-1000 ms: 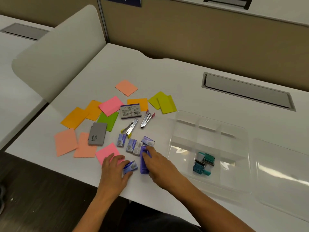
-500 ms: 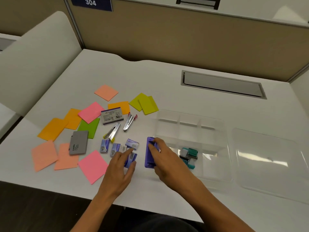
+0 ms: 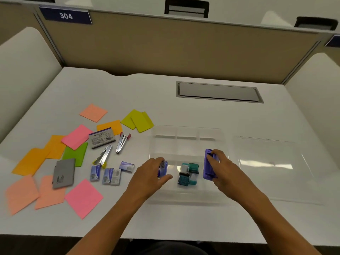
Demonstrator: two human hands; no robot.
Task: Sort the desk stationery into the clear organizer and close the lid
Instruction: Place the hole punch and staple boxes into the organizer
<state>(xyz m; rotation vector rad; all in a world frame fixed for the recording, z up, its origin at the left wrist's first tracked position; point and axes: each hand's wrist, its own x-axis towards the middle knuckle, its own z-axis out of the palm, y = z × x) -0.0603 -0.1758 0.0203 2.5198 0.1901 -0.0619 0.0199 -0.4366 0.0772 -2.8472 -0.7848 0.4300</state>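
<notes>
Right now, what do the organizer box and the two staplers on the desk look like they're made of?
Organizer: likely clear glossy plastic; the desk shows through its walls, with glare streaks.
Staplers: apparently bare shiny metal, silvery and reflective, with small coloured ends, probably plastic.

Single head-worn view, forward and down over the desk (image 3: 165, 223), close.

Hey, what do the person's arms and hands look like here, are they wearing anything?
Both forearms are bare up to the bottom edge of the picture, with no sleeves showing. The left hand and right hand wear no gloves, and no watch, bracelet or ring shows.
</notes>
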